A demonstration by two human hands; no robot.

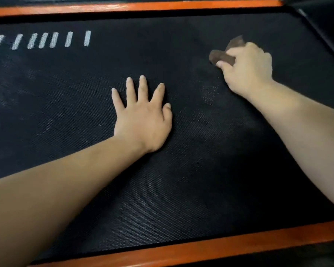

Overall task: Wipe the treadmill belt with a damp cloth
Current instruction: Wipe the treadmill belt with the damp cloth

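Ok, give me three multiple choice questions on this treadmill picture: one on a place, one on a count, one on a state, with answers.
1. Where is the brown cloth? A. in a bucket B. in the right hand's grip C. on the floor
2. How many white dashes mark the belt? A. three B. seven C. twelve
3. How does the left hand lie? A. flat, fingers spread B. fisted C. raised off the belt
Answers: 1 B, the hand curls round it; 2 B, seven show far left; 3 A, palm on the belt.
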